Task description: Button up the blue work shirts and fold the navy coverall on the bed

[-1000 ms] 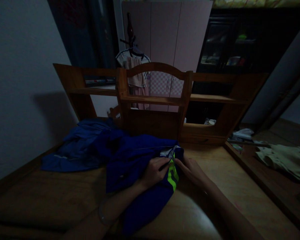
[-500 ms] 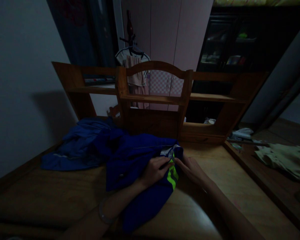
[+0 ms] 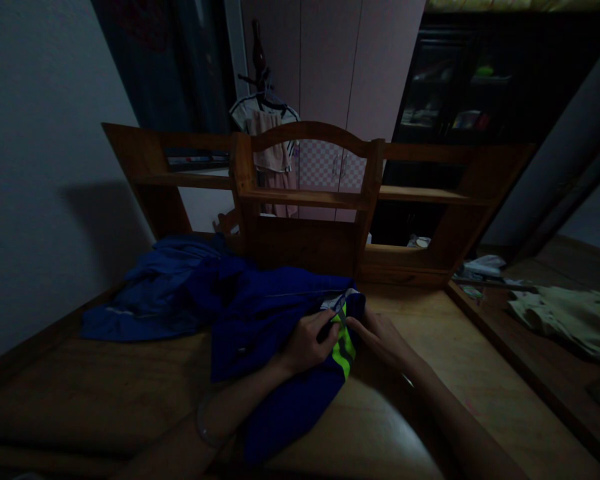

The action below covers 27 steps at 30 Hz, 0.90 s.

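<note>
A deep blue work garment (image 3: 280,293) lies crumpled on the wooden tabletop, one part of it reaching toward me. Across its right end runs a fluorescent yellow-green band (image 3: 344,357) with a grey stripe, and pale lining shows just above. My left hand (image 3: 307,343) is closed on the cloth at the band's left side, thumb and curled fingers pinching it. At the right edge, my right hand (image 3: 383,337) grips the same garment, its thumb by the band and its other fingers partly hidden behind the cloth.
A lighter blue garment (image 3: 150,293) is heaped at the left, near the wall. Behind the cloth stands a wooden shelf unit (image 3: 305,197) along the table's back. Pale folded cloth (image 3: 570,317) lies on a lower surface at the right, past the table's raised edge (image 3: 510,360).
My left hand's fingers have curled in more and drawn slightly back to the left over the band. My right hand has barely moved; the garment lies nearly the same.
</note>
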{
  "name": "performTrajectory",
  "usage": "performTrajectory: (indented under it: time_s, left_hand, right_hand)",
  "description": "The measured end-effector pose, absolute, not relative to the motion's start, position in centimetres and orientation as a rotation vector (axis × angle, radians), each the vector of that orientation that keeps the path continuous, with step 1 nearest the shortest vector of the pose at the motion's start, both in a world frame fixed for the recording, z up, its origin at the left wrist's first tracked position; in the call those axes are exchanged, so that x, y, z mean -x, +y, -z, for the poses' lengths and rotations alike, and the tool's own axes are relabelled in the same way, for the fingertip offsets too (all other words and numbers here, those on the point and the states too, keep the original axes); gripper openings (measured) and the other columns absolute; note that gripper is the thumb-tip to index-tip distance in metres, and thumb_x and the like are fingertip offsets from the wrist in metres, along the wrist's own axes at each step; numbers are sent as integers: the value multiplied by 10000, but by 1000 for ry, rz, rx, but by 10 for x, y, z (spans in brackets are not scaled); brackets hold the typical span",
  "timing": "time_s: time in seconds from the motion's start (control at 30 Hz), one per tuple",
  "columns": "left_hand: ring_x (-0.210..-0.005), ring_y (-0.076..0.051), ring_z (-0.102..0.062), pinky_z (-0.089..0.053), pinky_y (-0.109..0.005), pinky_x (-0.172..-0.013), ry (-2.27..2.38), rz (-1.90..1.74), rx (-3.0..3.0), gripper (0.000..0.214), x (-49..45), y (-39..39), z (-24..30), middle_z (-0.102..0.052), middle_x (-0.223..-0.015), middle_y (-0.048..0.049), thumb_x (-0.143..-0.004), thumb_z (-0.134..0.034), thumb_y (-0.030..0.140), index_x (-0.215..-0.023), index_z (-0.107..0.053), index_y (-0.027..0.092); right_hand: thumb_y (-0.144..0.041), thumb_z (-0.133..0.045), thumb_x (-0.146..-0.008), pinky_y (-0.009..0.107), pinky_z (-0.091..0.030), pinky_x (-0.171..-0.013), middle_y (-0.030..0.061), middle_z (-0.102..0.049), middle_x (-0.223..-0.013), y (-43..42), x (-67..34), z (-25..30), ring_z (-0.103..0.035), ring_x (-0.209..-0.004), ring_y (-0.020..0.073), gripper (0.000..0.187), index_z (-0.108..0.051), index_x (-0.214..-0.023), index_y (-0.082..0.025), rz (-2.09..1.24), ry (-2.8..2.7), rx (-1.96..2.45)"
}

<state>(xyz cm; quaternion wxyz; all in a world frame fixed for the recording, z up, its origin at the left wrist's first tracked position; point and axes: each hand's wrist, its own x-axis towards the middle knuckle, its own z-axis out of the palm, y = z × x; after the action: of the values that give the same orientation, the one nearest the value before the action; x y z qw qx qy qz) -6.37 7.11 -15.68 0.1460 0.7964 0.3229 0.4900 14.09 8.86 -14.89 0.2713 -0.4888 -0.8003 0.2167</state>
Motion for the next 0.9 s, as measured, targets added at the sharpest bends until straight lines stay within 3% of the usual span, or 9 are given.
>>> performTrajectory:
  time_s: [0.9]
  left_hand:
    - [-830, -174, -641, -494, -268, -774, 924, -1393, -2326, 135, 64, 72, 157, -657, -880, -73, -866, -520, 206, -975, -569, 142]
  right_hand:
    - [-601, -457, -874, 288, -389, -617, 34, -622, -787, 86, -142, 146, -576, -702, 199, 460, -517, -1076, -192, -556, -2186, 1355]
